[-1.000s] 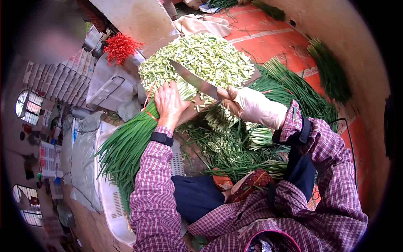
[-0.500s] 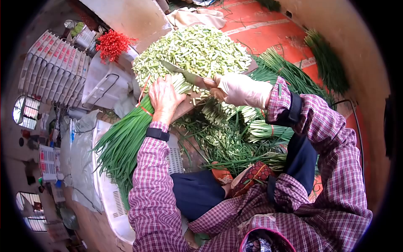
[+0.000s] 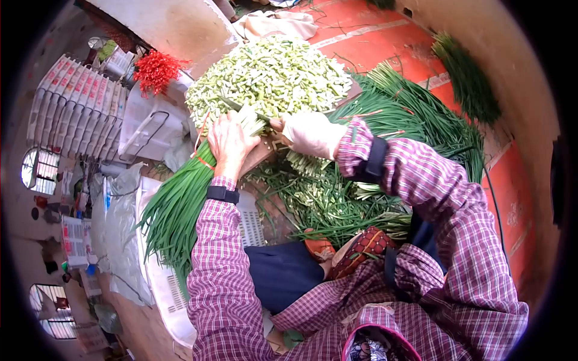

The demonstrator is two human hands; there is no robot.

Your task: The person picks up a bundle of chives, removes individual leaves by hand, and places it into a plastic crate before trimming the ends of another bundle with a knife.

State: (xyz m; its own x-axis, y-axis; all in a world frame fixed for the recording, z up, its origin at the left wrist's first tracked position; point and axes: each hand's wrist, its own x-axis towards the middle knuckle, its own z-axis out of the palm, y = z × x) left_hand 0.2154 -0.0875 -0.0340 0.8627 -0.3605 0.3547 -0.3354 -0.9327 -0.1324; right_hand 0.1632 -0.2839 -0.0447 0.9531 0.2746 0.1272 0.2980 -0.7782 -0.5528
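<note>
My left hand [image 3: 229,144] is wrapped over a bunch of garlic chives [image 3: 177,201], close to its pale stem ends. Red ties [image 3: 205,161] circle the bunch, and its long green leaves hang down toward me. In a pale glove, my right hand [image 3: 310,133] grips a knife [image 3: 245,109] whose blade lies across the stem ends, just beyond my left fingers. The handle is mostly hidden by the glove. Both hands are over a wooden board [image 3: 257,156]. A large heap of short cut stem pieces [image 3: 271,72] covers its far part.
Several uncut chive bundles [image 3: 415,114] lie on the right over the red floor [image 3: 361,42]. Loose trimmings [image 3: 319,192] cover the ground before my feet. A white plastic basket [image 3: 250,222] stands under the leaves; stacked white crates [image 3: 75,102] and red ties in a cluster [image 3: 155,71] are at left.
My right hand has moved left with the knife, bringing the blade across the stem ends beside my left hand. My left hand still holds the bunch in nearly the same place.
</note>
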